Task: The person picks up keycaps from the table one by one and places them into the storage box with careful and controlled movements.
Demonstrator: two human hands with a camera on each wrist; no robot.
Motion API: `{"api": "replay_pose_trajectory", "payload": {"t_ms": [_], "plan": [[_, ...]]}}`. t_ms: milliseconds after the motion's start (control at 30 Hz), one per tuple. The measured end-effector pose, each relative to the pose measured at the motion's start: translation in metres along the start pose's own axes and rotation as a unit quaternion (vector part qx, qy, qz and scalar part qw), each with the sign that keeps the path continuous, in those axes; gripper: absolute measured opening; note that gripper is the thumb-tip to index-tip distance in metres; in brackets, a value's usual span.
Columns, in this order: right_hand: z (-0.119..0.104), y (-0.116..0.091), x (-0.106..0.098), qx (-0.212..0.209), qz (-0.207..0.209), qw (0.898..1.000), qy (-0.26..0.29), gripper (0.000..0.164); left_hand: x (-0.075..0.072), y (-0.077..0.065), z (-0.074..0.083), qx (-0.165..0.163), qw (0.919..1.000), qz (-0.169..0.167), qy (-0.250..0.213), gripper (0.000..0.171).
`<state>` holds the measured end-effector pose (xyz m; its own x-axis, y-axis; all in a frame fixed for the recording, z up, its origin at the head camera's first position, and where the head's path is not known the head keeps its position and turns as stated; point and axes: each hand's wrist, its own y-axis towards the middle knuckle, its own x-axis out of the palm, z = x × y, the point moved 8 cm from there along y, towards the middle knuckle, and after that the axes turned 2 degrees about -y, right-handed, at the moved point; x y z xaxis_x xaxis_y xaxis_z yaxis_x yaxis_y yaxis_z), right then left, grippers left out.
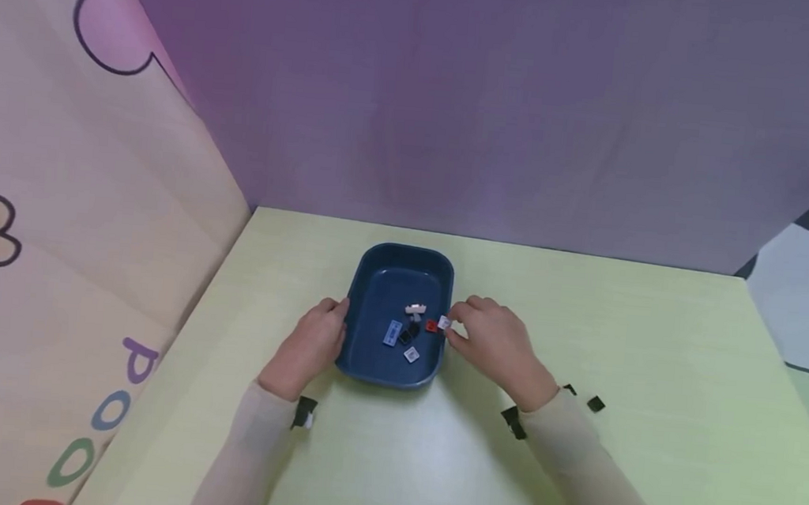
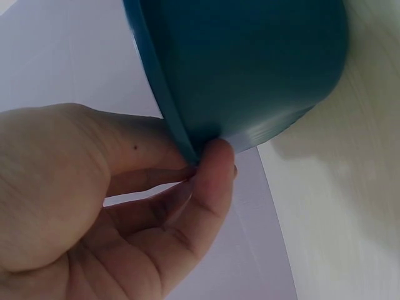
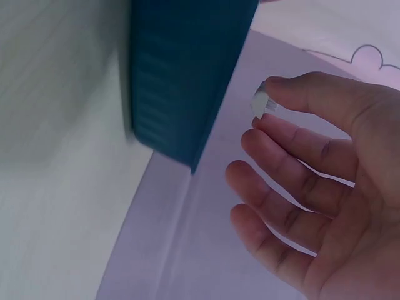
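Observation:
A dark blue tray (image 1: 382, 290) stands on the table, with several small pieces lying inside it. Among these are a blue piece (image 1: 392, 333), a red piece (image 1: 431, 326), a white square piece (image 1: 411, 354), a pale bar-like piece (image 1: 415, 309) and some black ones. My left hand (image 1: 309, 346) pinches the tray's left rim between thumb and fingers, as the left wrist view shows. Over the right rim, my right hand (image 1: 497, 345) holds a small white piece (image 3: 261, 102) between thumb and index finger. The other fingers of that hand are loosely bent.
Beside the right forearm lie black pieces (image 1: 596, 404) on the pale table (image 1: 661, 344). Another black piece (image 1: 304, 412) with a white bit lies by the left wrist. A purple wall panel (image 1: 459, 106) rises behind the table, and a printed panel (image 1: 94, 204) stands at the left.

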<state>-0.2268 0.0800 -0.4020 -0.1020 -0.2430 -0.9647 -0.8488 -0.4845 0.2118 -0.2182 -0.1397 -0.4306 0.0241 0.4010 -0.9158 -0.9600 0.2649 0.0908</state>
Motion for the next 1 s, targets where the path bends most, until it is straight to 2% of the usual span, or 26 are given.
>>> {"api": "replay_pose_trajectory", "payload": {"t_ms": [233,400,533,733,867,1000], "plan": [[-0.01,0.007,0.005,0.002,-0.012,1.0,0.015,0.017,-0.001,0.0,-0.001,0.001,1.0,0.003,0.007,0.043],[-0.002,-0.005,0.001,0.018,-0.021,1.0,0.01,0.022,0.0,0.001,-0.002,-0.004,1.0,-0.004,0.005,0.044],[0.014,-0.032,-0.012,0.023,0.0,1.0,-0.005,0.023,0.002,0.001,-0.003,-0.002,1.0,-0.003,0.006,0.044],[0.05,-0.088,-0.037,0.04,0.062,0.997,-0.017,0.023,0.002,0.001,-0.003,0.008,0.9999,0.004,0.01,0.043],[0.079,-0.122,-0.041,0.088,0.05,0.995,-0.022,0.023,0.002,0.001,-0.002,0.014,0.9998,0.005,0.01,0.042],[0.103,-0.145,-0.029,0.138,0.015,0.99,-0.016,0.023,0.0,0.001,-0.003,0.015,0.9998,0.009,0.013,0.042]]}}
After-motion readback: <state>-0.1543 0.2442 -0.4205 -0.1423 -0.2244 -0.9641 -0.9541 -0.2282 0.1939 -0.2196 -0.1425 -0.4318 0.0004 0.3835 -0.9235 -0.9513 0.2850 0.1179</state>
